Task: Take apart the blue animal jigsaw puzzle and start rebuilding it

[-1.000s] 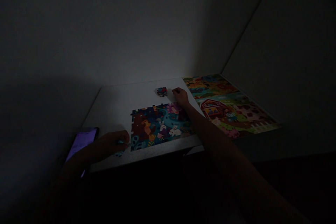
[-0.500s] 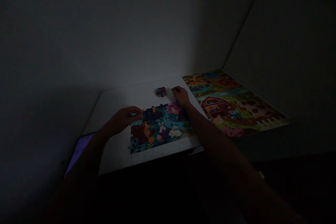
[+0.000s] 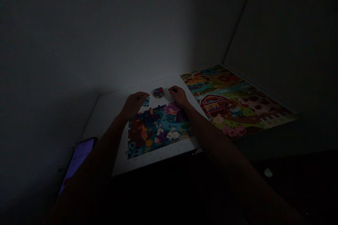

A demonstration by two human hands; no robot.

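Note:
A partly assembled jigsaw puzzle (image 3: 161, 126), with rabbits and other animals on dark blue, lies on the white tabletop (image 3: 113, 102). My left hand (image 3: 133, 104) pinches a blue puzzle piece (image 3: 145, 102) above the puzzle's back left edge. Just behind the puzzle sits a small stack of puzzle pieces (image 3: 158, 92). To the right of that stack, my right hand (image 3: 177, 95) has its fingers curled together; whether anything is in them is too dark to see. Its forearm crosses the puzzle's right side.
At the right lies a colourful poster-like sheet (image 3: 237, 109) with a barn and farm animals. A lit phone-like screen (image 3: 79, 158) is beside the table at left. A plain wall (image 3: 148, 31) rises behind. The table's front edge borders a dark area.
My left hand has moved up and right from the puzzle's left side, with the blue piece now showing. My right hand stays near the stack. The view has shifted slightly.

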